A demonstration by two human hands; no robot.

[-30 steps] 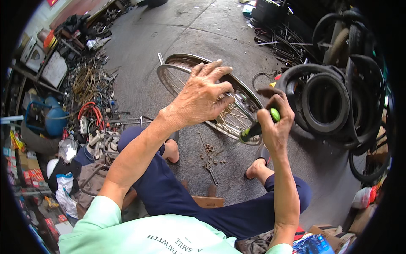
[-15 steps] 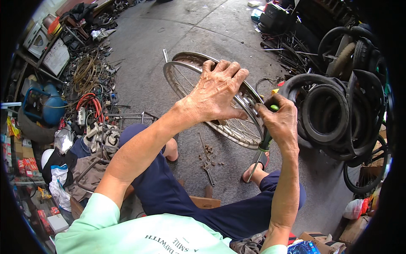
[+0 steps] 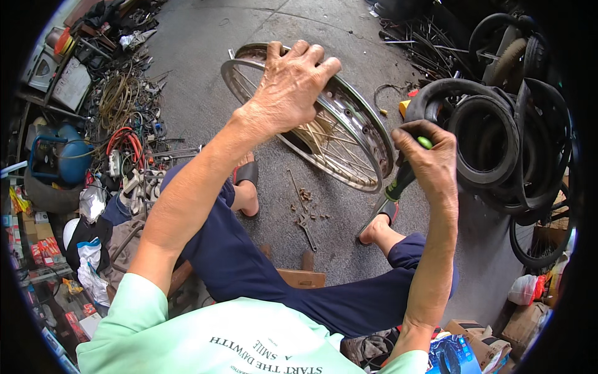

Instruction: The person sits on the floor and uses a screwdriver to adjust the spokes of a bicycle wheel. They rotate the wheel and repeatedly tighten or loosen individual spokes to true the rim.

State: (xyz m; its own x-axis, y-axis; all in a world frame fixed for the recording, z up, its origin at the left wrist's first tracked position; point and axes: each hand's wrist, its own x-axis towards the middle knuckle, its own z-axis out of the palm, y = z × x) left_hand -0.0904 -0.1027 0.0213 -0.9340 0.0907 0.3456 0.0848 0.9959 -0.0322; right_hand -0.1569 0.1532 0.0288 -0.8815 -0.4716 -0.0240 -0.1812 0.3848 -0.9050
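Note:
A spoked metal wheel rim [image 3: 364, 118] is tilted in front of me, above the floor. My left hand [image 3: 288, 90] is closed over its upper side, fingers curled on the rim edge and thumb hidden. Just right of the rim, my right hand [image 3: 430, 161] grips a screwdriver [image 3: 398, 184] by its green and black handle, its shaft angled down toward my right foot. The tool appears apart from the rim. On the floor below lie a wrench [image 3: 308, 237], a thin rod [image 3: 295, 187] and several small brown pieces [image 3: 305, 195].
Black tyres [image 3: 483, 140] are heaped on the right, with thin dark rods [image 3: 430, 59] behind them. Tangled cables [image 3: 121, 93], a red hose [image 3: 128, 144] and a blue tank [image 3: 76, 153] crowd the left. A wooden stool [image 3: 302, 278] shows between my legs.
The wheel and my left hand have shifted up and to the left. My right hand has drawn rightward, away from the rim, still holding the screwdriver. The view has tilted slightly.

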